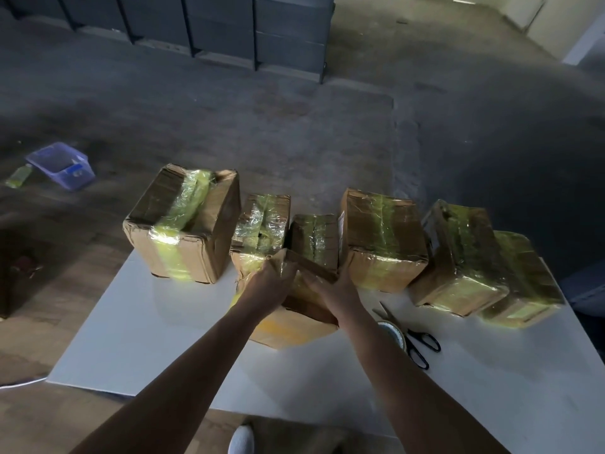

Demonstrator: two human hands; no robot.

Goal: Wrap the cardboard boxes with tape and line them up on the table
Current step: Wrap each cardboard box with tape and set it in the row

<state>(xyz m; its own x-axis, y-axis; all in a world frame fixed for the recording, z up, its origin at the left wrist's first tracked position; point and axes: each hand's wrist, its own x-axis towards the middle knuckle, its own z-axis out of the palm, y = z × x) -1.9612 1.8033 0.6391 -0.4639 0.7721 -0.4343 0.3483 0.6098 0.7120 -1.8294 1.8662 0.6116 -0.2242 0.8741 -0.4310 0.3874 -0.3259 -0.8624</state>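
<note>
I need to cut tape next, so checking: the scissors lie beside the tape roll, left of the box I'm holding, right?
Not left: the head view shows the scissors beside the tape roll, right of the box you hold.

— What are you wearing on your arms?
— Nothing: my left hand [267, 284], right hand [331, 290] and forearms [196, 362] are bare skin to the picture's edge.
— Anything near the flat white table [147, 339]?
— One rounded white shoe toe [241, 439], just below its near edge.
</note>
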